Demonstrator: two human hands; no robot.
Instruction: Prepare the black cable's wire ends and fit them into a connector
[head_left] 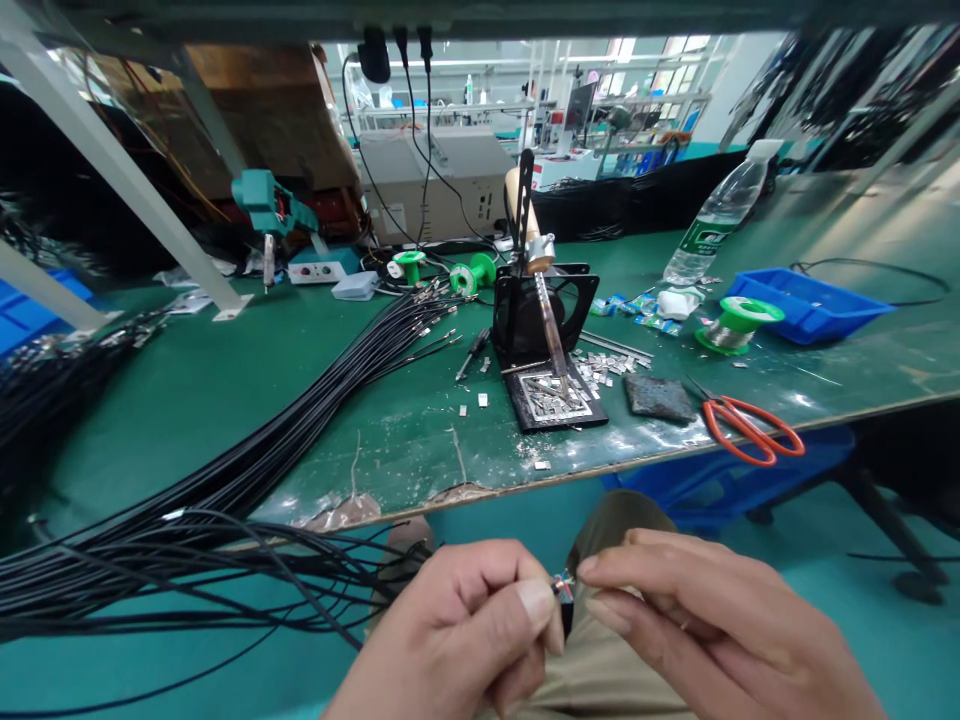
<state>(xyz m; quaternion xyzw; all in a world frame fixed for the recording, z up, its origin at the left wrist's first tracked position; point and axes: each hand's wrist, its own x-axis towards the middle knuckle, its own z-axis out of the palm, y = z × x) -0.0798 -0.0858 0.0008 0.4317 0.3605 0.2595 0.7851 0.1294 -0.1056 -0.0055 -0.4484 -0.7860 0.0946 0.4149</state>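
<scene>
My left hand [472, 625] is closed above my lap, thumb and forefinger pinching a cable end [561, 588] with thin coloured wires sticking out. My right hand [712, 620] meets it from the other side, thumb and forefinger at the tips of those wires. What lies between the right fingertips is mostly hidden. A thick bundle of black cables [300, 425] runs over the table and hangs off its edge at the left. Beyond the hands, a soldering iron [550, 320] leans tip down in its stand [525, 215], over a small tray of metal connector pieces [555, 397].
Orange-handled scissors [750, 425] and a dark pad [660, 398] lie near the table's [420, 440] front edge. Behind are a solder spool [739, 322], a blue bin [814, 300] and a bottle [716, 215]. Loose connectors [604, 368] surround the stand. A teal device [270, 205] stands back left.
</scene>
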